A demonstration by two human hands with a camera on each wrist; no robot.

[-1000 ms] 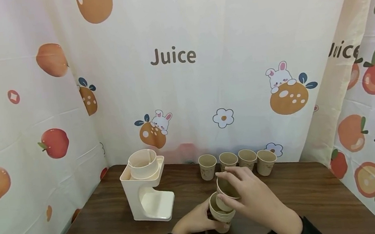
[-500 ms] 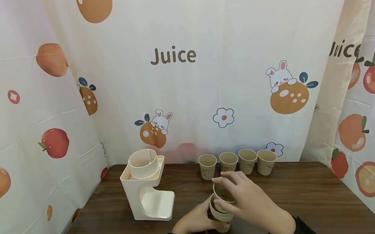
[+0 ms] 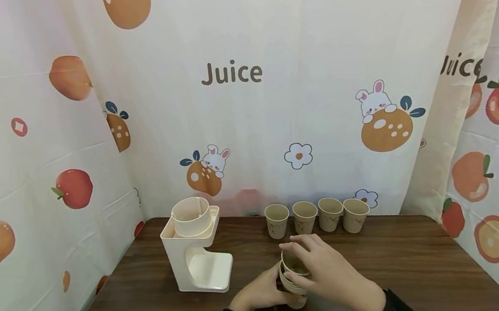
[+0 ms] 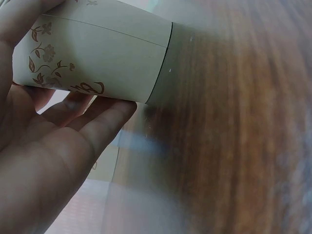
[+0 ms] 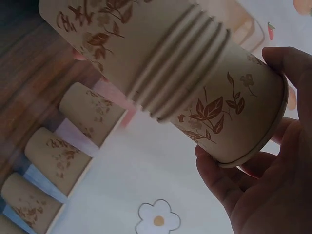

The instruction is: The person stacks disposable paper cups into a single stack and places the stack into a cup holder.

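My left hand [image 3: 259, 292] grips a nested stack of beige paper cups [image 5: 178, 61] just above the table. In the left wrist view, the bottom cup [image 4: 105, 51] with its brown floral print lies in the hand, tilted. My right hand [image 3: 335, 273] holds the topmost paper cup [image 3: 294, 263] near its rim, thumb on one side and fingers on the other. That cup's lower part sits inside the stack, while its upper part stands out above the other rims, as the right wrist view shows.
Several matching paper cups [image 3: 277, 222] stand upright in a row at the table's back. A white cup-topped stand [image 3: 183, 264] is left of the hands on the dark wooden table [image 3: 156, 307]. Printed curtains [image 3: 246, 125] rise behind the table and at both sides.
My right hand has moved down and slightly left with the top cup, which sits deeper in the stack. The left hand has stayed in place around the stack.
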